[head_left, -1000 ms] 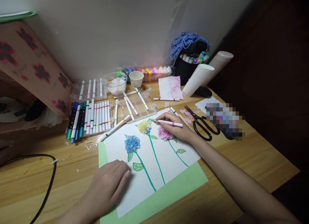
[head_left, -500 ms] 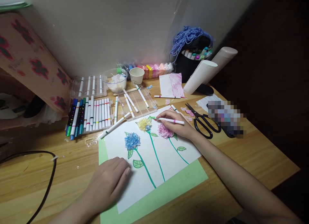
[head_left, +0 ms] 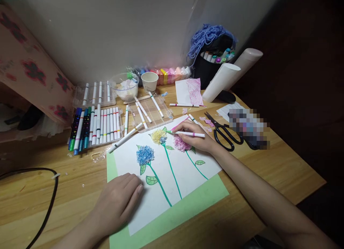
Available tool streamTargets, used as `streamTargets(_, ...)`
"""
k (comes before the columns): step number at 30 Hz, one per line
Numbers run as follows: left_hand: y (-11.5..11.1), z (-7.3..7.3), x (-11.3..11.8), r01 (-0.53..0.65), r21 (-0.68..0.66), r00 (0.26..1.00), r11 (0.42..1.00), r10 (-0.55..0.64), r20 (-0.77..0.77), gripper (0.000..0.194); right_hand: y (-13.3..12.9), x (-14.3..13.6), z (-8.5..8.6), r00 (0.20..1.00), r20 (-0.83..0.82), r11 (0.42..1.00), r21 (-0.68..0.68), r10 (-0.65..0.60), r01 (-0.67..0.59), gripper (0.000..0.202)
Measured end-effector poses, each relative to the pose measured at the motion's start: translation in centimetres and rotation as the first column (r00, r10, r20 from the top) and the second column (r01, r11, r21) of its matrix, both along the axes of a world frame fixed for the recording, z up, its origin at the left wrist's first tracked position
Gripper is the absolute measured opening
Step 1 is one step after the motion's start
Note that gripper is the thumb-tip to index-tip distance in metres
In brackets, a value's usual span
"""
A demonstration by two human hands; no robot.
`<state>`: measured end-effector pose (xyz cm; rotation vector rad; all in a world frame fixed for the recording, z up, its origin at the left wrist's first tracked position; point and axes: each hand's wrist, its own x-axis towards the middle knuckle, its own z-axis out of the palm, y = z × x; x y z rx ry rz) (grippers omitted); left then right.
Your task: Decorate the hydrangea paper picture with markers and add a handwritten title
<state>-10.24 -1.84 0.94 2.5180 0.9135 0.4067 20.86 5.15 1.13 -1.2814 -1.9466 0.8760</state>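
My right hand (head_left: pixel 192 132) is closed around a white marker (head_left: pixel 191 134) with a pink band. Its green tip is at a small green leaf (head_left: pixel 164 129) beside the yellow flower head (head_left: pixel 158 135). The white sheet (head_left: pixel 161 216) also bears a blue flower head (head_left: pixel 145 155) and a pink one (head_left: pixel 182 143), partly covered by my right hand. These heads look like crumpled bits, with green drawn stems and leaves. My left hand (head_left: pixel 119 199) lies over the sheet's left edge, fingers lowered and loosely together, holding nothing. Under the sheet is light green paper (head_left: pixel 188 220).
Black-handled scissors (head_left: pixel 224 132) lie to the right, near pink paper scraps. Behind stand a marker case (head_left: pixel 104 125), a clear lid (head_left: pixel 150 114) with loose markers, a clear bowl (head_left: pixel 125 87), a paper cup (head_left: pixel 149 82) and white tubes (head_left: pixel 221 82). A black cable (head_left: pixel 55 191) runs left.
The whole view has shifted slightly, so things appear a little further left and up. My right hand keeps its grip on the marker near the leaf; my left hand stays on the sheet.
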Motion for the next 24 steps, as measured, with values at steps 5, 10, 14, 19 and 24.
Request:
streamTargets(5,0.03,0.10,0.04,-0.001,-0.011,1.000,1.000,0.001,0.017,0.018,0.03,0.00,0.04,1.000,0.010,1.000,0.016,0.014,-0.014,0.022)
streamTargets(10,0.02,0.06,0.05,-0.012,-0.019,1.000,1.000,0.012,0.017,0.019,0.14,0.00,0.11,1.000,0.015,0.999,0.038,-0.003,0.002,0.021)
streamTargets(14,-0.01,0.07,0.03,-0.011,-0.020,1.000,1.000,0.011,0.011,0.019,0.20,-0.10,0.20,0.999,0.011,0.998,0.047,-0.040,0.040,0.019)
streamTargets(19,0.13,0.17,0.19,-0.005,-0.004,1.000,1.000,0.005,0.010,0.020,0.21,-0.21,0.39,0.999,0.028,0.998,0.045,-0.043,0.042,0.020)
streamTargets(24,0.22,0.15,0.37,-0.004,0.012,1.000,1.000,0.004,0.013,0.021,0.23,-0.24,0.22,0.999,0.027,0.998,0.049,-0.044,0.042,0.020)
